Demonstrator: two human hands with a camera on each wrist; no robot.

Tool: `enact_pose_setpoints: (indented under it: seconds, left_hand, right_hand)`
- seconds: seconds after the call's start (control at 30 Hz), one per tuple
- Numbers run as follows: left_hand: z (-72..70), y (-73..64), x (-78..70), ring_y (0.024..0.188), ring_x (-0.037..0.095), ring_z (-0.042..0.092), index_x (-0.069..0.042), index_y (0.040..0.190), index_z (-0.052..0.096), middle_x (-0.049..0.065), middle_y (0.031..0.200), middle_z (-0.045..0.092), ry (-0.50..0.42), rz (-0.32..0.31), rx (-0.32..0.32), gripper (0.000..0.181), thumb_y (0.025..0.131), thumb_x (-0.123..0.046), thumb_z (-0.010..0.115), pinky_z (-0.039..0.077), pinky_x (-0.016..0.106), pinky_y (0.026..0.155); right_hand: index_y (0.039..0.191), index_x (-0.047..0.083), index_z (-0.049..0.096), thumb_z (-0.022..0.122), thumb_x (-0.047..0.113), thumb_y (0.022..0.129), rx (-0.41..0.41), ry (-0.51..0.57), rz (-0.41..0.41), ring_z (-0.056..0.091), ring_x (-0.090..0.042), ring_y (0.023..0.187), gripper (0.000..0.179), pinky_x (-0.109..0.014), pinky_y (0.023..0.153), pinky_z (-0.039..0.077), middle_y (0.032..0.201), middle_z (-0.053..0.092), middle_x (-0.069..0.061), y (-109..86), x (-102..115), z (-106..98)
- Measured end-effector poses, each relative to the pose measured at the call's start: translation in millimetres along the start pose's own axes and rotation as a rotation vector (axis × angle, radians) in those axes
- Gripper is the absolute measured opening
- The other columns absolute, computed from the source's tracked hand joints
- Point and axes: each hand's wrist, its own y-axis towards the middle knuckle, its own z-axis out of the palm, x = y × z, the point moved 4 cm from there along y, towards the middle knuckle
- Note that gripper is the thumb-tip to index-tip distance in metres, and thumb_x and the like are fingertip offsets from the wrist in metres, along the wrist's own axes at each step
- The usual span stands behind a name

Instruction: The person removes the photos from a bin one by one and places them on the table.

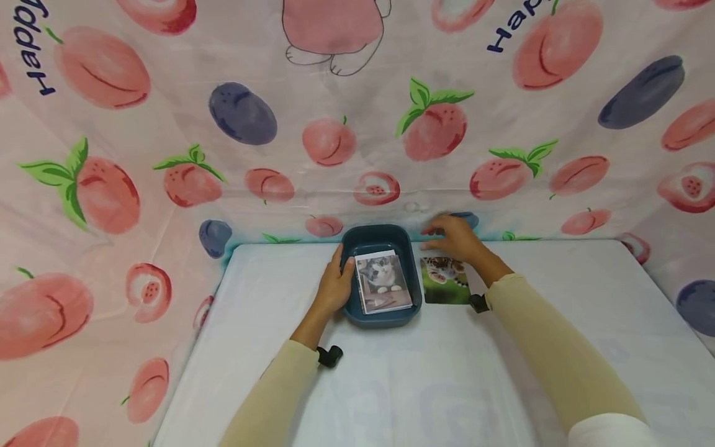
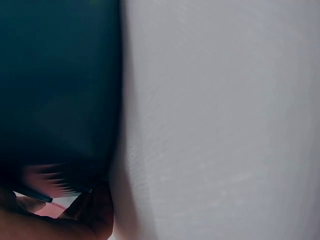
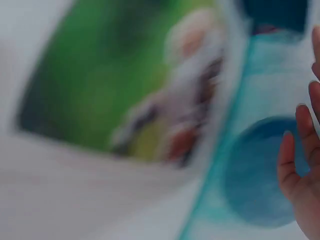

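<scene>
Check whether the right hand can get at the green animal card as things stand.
Probably yes: the right hand is close by and appears empty, and nothing seems to lie on the green animal card. The blue tray stands beside the card, not over it.

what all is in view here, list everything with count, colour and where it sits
container: 1, dark blue, on the table near its far edge
cat card: 1 on a stack, cards beneath uncountable, grey and white, inside the container
striped-animal card: 1, mostly green, on the table right of the container
table: 1, white, under everything
fruit-print cloth: pale pink, behind and beside the table
black devices: 2, at the wrists
sleeves: 2, beige, on the forearms
left hand: 1, holding the container's left wall
right hand: 1, near the striped-animal card's far edge
</scene>
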Motion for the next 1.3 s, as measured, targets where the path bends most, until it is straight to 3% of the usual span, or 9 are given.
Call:
enact_pose_setpoints:
  seconds: [0.1, 0.23, 0.5, 0.63, 0.93, 1.3]
  left_hand:
    - [-0.6, 0.3, -0.8, 0.156, 0.036, 0.023, -0.022, 0.165, 0.018, 0.015, 0.168, 0.026, 0.001, 0.002, 0.001, 0.063, 0.111, -0.045, 0.037, 0.021, 0.057, 0.125]
    - [0.0, 1.0, -0.3, 0.156, 0.035, 0.023, -0.022, 0.165, 0.018, 0.014, 0.169, 0.026, -0.001, -0.009, -0.001, 0.062, 0.111, -0.044, 0.037, 0.020, 0.057, 0.126]
    - [-0.1, -0.4, 1.6, 0.155, 0.037, 0.026, -0.021, 0.165, 0.018, 0.018, 0.167, 0.029, -0.011, 0.000, 0.006, 0.063, 0.111, -0.045, 0.037, 0.021, 0.058, 0.125]
    - [-0.5, -0.2, 1.1, 0.155, 0.038, 0.026, -0.021, 0.165, 0.018, 0.019, 0.167, 0.029, -0.002, 0.010, 0.005, 0.062, 0.111, -0.044, 0.037, 0.022, 0.058, 0.124]
    - [1.2, 1.0, 1.0, 0.155, 0.036, 0.026, -0.026, 0.165, 0.017, 0.016, 0.168, 0.028, 0.012, -0.010, 0.014, 0.062, 0.111, -0.047, 0.036, 0.023, 0.057, 0.125]
    - [-0.8, 1.5, 0.0, 0.154, 0.037, 0.028, -0.019, 0.165, 0.019, 0.020, 0.165, 0.031, 0.015, 0.017, -0.008, 0.062, 0.111, -0.043, 0.038, 0.024, 0.056, 0.124]
  right_hand:
    - [0.119, 0.008, 0.074, 0.083, 0.036, 0.086, 0.036, 0.032, -0.038, 0.063, -0.030, 0.103, 0.044, -0.050, 0.090, 0.053, 0.113, 0.070, -0.013, 10.0, 26.6, -8.7]
    - [0.127, 0.010, 0.072, 0.081, 0.041, 0.087, 0.181, 0.090, -0.026, 0.063, -0.027, 0.109, 0.051, -0.048, 0.094, 0.054, 0.122, 0.070, -0.010, 25.5, 54.7, -7.2]
    - [0.124, 0.006, 0.073, 0.082, 0.036, 0.088, 0.355, 0.040, -0.087, 0.067, -0.027, 0.110, 0.047, -0.045, 0.097, 0.055, 0.118, 0.073, -0.011, 55.8, 87.8, 28.9]
    - [0.123, 0.008, 0.074, 0.082, 0.040, 0.087, 0.419, -0.031, -0.062, 0.068, -0.025, 0.109, 0.049, -0.041, 0.096, 0.056, 0.118, 0.074, -0.009, 63.4, 93.8, 51.3]
    - [0.123, 0.014, 0.074, 0.078, 0.042, 0.090, 0.524, -0.102, 0.119, 0.066, -0.022, 0.108, 0.043, -0.038, 0.093, 0.057, 0.122, 0.073, -0.005, 61.2, 89.8, 80.6]
    - [0.098, 0.017, 0.082, 0.083, 0.035, 0.086, 0.598, -0.157, 0.020, 0.066, -0.012, 0.083, 0.021, -0.028, 0.076, 0.056, 0.092, 0.076, 0.004, 52.5, 100.7, 86.7]
